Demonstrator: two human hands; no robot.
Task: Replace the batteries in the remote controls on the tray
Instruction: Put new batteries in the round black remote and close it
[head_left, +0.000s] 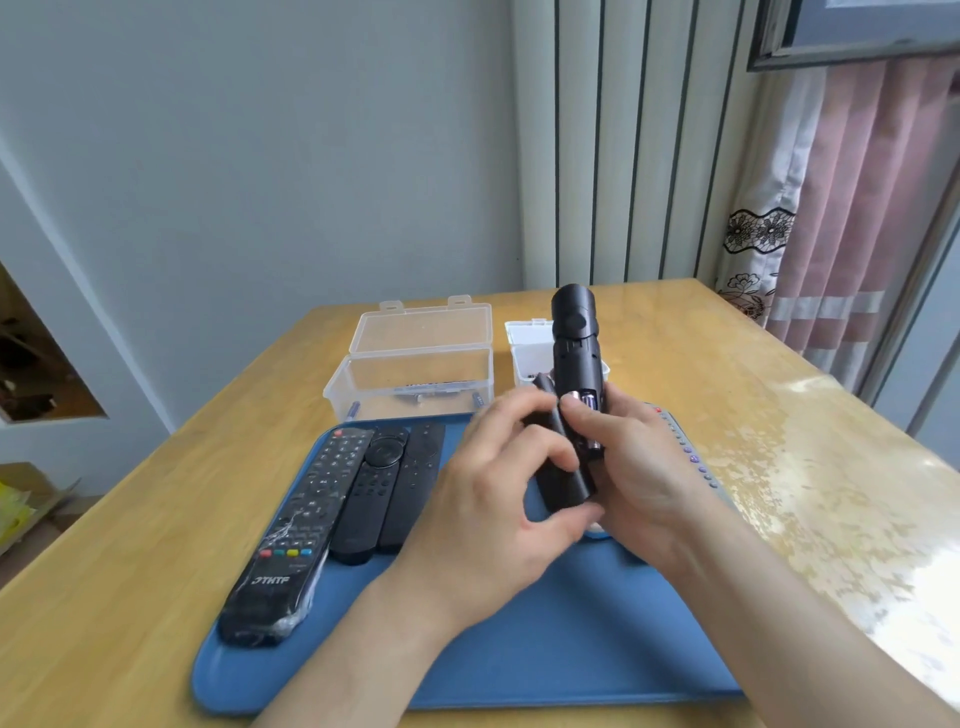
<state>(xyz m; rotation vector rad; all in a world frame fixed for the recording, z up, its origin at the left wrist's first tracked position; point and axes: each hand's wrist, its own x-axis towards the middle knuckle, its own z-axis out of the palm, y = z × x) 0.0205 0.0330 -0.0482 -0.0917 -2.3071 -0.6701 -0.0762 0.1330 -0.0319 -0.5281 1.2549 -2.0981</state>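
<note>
Above the blue tray (519, 649) I hold a black remote (575, 353) upright, back side toward me, its battery bay open with batteries (586, 402) showing. My right hand (631, 467) grips the remote's lower body, thumb near the batteries. My left hand (493, 493) holds the black battery cover (558, 467) against the remote's left side. On the tray's left lie three black remotes: a long one wrapped in plastic (293, 535), a middle one with a round pad (371, 488) and a slim one (415, 483). A grey remote (693, 457) lies at the tray's right edge, mostly hidden.
A clear plastic box (410, 374) with its lid open stands behind the tray and holds a few batteries. A small white box (530, 348) sits to its right, partly hidden by the held remote. The wooden table (779, 441) extends right; a curtain hangs beyond.
</note>
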